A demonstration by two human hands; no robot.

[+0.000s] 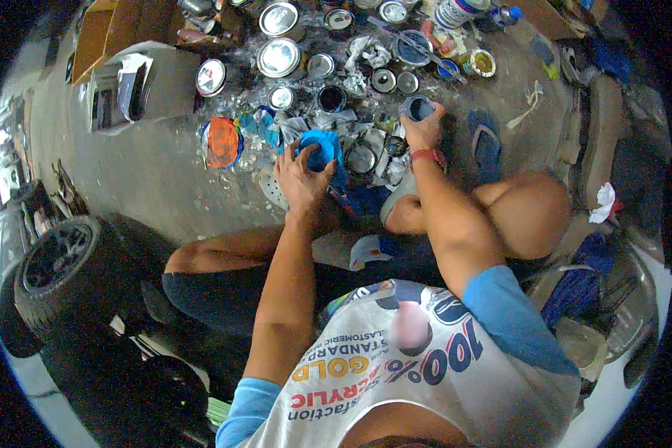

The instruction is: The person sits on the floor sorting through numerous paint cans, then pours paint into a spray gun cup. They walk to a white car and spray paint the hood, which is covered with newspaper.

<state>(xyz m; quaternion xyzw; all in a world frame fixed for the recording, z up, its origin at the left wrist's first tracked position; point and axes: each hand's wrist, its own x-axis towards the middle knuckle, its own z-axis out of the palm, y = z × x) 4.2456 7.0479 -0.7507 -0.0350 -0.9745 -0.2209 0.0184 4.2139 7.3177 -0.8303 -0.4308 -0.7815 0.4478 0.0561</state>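
Observation:
My left hand (304, 173) curls its fingers over the rim of a bright blue, paint-coated tub (334, 143) on the floor in front of me. Farther right, my right hand (424, 133), with a red band at the wrist, grips a small round can (420, 110) with grey-blue inside. Between the two hands lie an open tin (361, 159) and crumpled, paint-smeared paper. An orange-topped lid or can (222, 142) sits left of the blue tub. Just beyond the tub stands an open can with dark contents (331, 98).
Several closed paint tins (278, 57) stand farther away, with a stick across a blue-grey can (413, 48). Cardboard boxes (138, 82) are at the far left, a tyre (60, 257) at near left. A blue flip-flop (487, 145) lies right of my right hand.

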